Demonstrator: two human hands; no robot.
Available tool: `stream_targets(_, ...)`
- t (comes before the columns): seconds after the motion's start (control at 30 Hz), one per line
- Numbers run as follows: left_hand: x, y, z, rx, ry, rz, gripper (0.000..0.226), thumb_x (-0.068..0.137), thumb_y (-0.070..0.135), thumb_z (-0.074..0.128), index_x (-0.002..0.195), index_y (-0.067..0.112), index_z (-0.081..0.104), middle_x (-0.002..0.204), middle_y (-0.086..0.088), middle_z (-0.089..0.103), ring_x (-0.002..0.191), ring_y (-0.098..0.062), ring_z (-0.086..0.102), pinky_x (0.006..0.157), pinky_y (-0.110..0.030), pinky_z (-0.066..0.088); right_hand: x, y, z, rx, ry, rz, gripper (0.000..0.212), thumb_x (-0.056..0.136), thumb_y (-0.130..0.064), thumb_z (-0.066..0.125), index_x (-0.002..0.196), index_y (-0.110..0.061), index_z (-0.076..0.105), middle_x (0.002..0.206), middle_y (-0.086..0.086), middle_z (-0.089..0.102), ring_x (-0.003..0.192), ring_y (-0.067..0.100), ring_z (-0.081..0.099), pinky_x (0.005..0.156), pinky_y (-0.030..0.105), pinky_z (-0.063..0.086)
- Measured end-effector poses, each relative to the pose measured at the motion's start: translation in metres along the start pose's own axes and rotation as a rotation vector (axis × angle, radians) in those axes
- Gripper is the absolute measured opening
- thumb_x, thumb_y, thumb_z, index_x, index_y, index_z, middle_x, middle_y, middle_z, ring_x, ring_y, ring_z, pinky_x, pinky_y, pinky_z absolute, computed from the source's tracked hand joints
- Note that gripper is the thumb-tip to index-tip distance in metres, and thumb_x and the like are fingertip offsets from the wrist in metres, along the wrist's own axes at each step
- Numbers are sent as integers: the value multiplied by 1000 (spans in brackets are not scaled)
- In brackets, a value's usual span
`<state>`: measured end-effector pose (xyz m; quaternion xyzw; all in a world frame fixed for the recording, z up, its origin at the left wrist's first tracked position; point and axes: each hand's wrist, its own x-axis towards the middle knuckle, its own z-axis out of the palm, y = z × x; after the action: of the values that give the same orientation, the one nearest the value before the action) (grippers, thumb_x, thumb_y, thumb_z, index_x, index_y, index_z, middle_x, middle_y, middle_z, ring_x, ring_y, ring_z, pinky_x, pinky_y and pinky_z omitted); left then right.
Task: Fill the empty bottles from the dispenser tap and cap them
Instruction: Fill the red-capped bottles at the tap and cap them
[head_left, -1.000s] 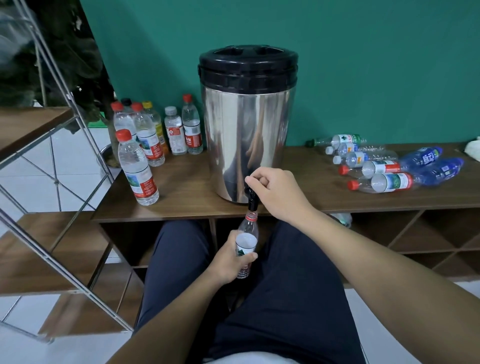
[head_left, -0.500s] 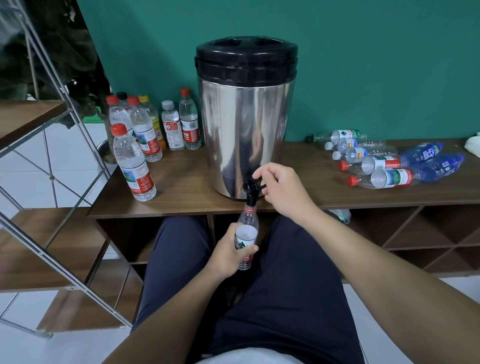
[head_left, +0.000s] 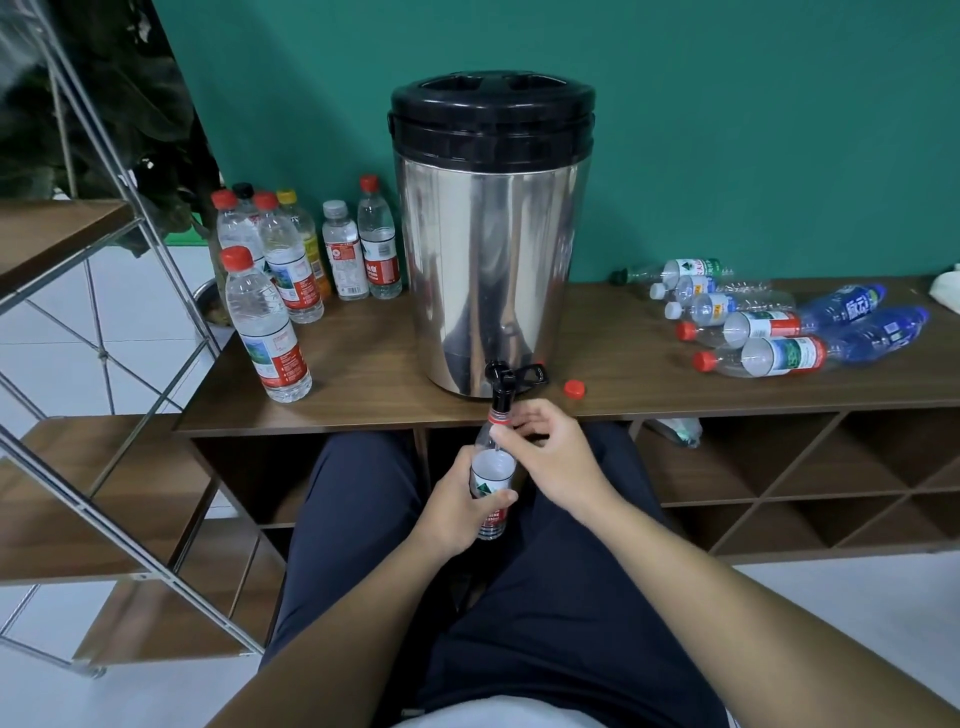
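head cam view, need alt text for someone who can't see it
A seated person's left hand holds an uncapped bottle under the black tap of a steel dispenser on a wooden cabinet, while the right hand touches the bottle's neck. Capped bottles stand left of the dispenser, others lie on their sides to its right, and a loose red cap sits near the tap.

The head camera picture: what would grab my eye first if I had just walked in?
Most likely the big steel dispenser with its black lid, standing mid-shelf against the green wall. Just below its tap, the left hand grips a small bottle under the spout while the right hand touches its neck. Capped bottles stand upright to the dispenser's left, others lie on their sides to its right, and a loose red cap sits near the tap.
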<state>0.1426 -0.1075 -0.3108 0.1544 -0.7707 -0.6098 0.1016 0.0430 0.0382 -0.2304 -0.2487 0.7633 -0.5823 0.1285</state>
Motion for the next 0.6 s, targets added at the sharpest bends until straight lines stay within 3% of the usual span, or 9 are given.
stream_targets(0.23,-3,3,0,-6,13,9,50,92,27,92,130,34,59,119,12,76,110,-11,75,98,-33,62,-9,32,17,-17,-31,81,52,80,-45,97,124,-35,71,118,-9,76,113,7,72,100,37,64)
stream_targets(0.43,-5,5,1,6,35,13,48,92,18,90,127,30,60,116,14,76,108,-10,74,92,-22,58,-11,45,22,-44,-53,99,61,77,-32,99,130,-33,67,124,-10,76,119,4,73,108,34,61)
stream_targets(0.6,-4,4,1,58,45,27,48,91,7,81,126,31,60,112,12,76,99,-10,73,89,-28,59,-11,55,28,-89,-55,114,61,67,-48,94,122,-39,69,119,-11,80,114,6,76,105,41,62)
